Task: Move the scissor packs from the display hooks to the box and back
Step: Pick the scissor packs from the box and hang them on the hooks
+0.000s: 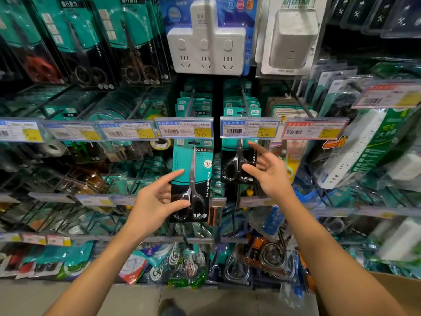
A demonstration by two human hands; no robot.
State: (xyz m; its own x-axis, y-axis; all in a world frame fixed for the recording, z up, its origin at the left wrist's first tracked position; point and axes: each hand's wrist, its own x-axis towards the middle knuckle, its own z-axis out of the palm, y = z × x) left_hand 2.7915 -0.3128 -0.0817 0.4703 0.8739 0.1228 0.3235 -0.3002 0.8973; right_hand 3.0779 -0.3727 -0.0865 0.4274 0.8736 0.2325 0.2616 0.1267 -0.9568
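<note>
A teal and black scissor pack (200, 172) hangs below the 3.50 price tag (185, 131) on a display hook (189, 103). My left hand (155, 199) holds its left edge, index finger and thumb lying on the front. A smaller black scissor pack (234, 165) hangs on the neighbouring hook (245, 99) under the 4.00 tag. My right hand (271, 176) is spread open in front of that pack's right edge, thumb tip at the scissor handles, index finger pointing up. More teal packs sit behind on both hooks. A cardboard box (396, 286) shows at the bottom right corner.
White power adapters (206, 39) hang above. Other scissor packs (127, 42) fill the upper left hooks. Power strips (364, 151) crowd the right side. Price tag rails run across at several heights, with cables and bagged goods (182, 261) low down. My shoe (169, 307) is on the floor.
</note>
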